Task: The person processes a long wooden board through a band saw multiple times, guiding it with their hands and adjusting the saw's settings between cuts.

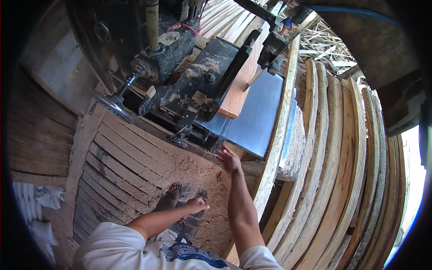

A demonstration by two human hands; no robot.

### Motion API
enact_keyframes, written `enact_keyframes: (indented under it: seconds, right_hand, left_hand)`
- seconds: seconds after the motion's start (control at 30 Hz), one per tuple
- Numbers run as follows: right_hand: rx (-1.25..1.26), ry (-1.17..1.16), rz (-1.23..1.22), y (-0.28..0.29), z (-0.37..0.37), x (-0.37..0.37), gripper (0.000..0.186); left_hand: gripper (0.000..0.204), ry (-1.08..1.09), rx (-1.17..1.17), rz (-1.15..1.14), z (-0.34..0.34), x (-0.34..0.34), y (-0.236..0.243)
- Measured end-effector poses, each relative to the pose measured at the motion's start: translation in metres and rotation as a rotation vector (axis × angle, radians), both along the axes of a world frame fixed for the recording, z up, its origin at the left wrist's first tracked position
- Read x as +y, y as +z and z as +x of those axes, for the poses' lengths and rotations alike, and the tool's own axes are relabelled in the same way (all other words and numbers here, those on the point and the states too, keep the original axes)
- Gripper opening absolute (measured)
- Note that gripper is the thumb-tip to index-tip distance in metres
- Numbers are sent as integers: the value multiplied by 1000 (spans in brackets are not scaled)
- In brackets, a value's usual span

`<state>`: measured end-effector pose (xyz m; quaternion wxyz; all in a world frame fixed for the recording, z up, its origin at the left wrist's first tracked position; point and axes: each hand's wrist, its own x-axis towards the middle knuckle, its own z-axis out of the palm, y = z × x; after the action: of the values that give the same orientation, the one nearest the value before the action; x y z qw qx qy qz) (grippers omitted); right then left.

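A squared orange-brown timber (241, 92) lies on the blue-grey metal table (258, 121) of a large band saw-like machine, against its dark upright fence (236, 72). My right hand (229, 160) reaches to the front edge of that table, just short of the timber's near end. Its fingers stretch forward, slightly blurred, and nothing shows in them. My left hand (196, 205) hangs low in front of my body, fingers curled and closed, touching nothing. A thin wooden stick (255, 80) slants against the timber's side.
A metal handwheel (112, 107) juts out at the machine's left. Long rough boards (330, 130) lie side by side on the right. Sawdust (180, 164) covers the slatted wooden floor (112, 173). Beyond the machine are thin offcut strips (324, 42). My sandalled foot (174, 190) stands below.
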<state>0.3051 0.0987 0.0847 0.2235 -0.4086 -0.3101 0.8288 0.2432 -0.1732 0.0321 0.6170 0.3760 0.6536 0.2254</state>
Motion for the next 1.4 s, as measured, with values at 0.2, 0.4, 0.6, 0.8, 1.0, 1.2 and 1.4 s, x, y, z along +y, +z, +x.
enact_keyframes:
  seconds: [0.2,0.4,0.6,0.8,1.0,1.2,1.4]
  right_hand:
    - [-169,-26,-212,-46,99,-231,55]
    - [-205,-214,-163,22,209,-403,42]
    - [-876,-821,527,91,329,-463,25]
    - [-1139,30,-46,54,370,-542,90]
    - [-942,-128,-15,31,357,-555,74]
    - [-778,-125,-55,27,366,-551,67]
    - [-49,-275,-486,10,370,-556,90]
  left_hand:
    - [48,-405,331,-126,-70,-88,-60]
    - [49,-36,686,-460,-157,-152,-2]
    - [40,-3,618,-356,-150,-227,-29]
    - [42,-300,597,-73,17,-226,28]
    - [41,-527,353,142,97,-180,63]
    - [47,-351,173,-46,116,-152,93]
    - [63,-203,-59,-35,185,-147,92]
